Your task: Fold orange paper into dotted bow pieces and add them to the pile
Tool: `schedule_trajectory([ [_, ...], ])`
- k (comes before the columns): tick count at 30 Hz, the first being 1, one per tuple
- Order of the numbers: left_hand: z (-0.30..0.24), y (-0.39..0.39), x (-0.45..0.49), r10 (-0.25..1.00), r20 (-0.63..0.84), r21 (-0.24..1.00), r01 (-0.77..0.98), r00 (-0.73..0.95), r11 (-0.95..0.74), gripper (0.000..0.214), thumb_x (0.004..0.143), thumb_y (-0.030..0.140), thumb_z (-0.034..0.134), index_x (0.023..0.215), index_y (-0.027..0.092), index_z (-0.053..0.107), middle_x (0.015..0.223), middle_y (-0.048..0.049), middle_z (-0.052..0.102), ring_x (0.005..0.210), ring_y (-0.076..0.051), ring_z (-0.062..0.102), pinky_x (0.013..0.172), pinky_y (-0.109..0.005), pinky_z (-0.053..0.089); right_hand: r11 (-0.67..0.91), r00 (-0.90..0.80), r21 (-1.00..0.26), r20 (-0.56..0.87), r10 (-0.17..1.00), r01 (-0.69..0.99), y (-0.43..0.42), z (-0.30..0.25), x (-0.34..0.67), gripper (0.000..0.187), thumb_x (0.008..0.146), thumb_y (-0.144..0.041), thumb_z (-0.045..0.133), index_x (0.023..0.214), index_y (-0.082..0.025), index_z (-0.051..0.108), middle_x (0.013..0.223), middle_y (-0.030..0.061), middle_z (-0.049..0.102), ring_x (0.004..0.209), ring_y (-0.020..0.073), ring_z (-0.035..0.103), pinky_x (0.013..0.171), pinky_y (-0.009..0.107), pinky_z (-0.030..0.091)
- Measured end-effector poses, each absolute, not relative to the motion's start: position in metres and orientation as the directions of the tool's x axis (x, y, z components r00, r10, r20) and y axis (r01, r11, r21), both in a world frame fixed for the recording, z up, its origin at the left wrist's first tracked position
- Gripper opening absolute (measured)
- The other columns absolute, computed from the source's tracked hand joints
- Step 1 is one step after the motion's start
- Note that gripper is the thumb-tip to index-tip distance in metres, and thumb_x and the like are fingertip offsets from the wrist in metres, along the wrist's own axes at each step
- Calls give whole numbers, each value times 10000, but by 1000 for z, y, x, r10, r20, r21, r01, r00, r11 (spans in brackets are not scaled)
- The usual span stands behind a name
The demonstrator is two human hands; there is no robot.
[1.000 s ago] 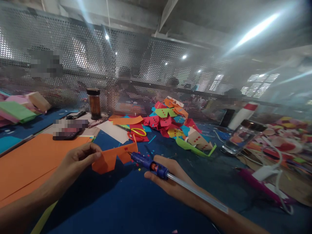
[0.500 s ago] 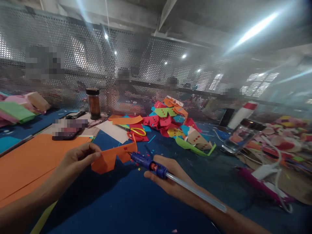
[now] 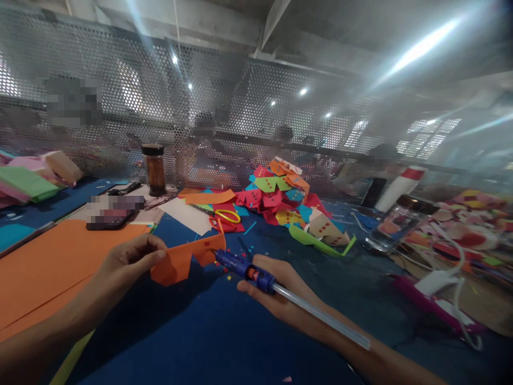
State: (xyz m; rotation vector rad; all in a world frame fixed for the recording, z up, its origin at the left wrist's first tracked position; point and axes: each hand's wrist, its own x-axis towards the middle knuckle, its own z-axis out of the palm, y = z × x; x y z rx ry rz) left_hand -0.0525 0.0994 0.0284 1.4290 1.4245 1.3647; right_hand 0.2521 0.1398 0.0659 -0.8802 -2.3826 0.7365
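Note:
Between thumb and fingers, my left hand [image 3: 134, 262] pinches the left end of an orange paper cutout [image 3: 176, 263], folded and notched along its lower edge. A small red square [image 3: 207, 244] shows near its right end. My right hand [image 3: 276, 283] is wrapped round a blue glue gun [image 3: 236, 264], and a long clear glue stick [image 3: 320, 314] sticks out of its back along my forearm. The gun's nozzle points left and meets or nearly meets the cutout near the red square; exact contact cannot be told.
Behind my hands lie red-and-yellow-handled scissors [image 3: 226, 218] and a heap of coloured paper cutouts [image 3: 276, 192]. Orange sheets [image 3: 60, 267] cover the left side. A dark jar [image 3: 154, 171] stands behind; a clear bottle [image 3: 401, 224] and a magenta power bank-like object [image 3: 438, 307] with white cable are right.
Almost nothing differs. Both hands, the orange cutout and the glue gun hold nearly the same place, with only a very slight shift of the gun.

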Motion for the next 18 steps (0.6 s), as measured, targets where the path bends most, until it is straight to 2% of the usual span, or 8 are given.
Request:
schedule_trajectory([
  [18, 31, 101, -50, 970, 188, 960, 239, -156, -147, 270, 780, 493, 713, 737, 230, 673, 635, 38, 597, 570, -120, 529, 527, -202, 412, 659, -673, -614, 265, 690, 434, 142, 62, 253, 305, 920, -318, 610, 693, -207, 440, 704, -32, 463, 607, 107, 427, 568, 239, 342],
])
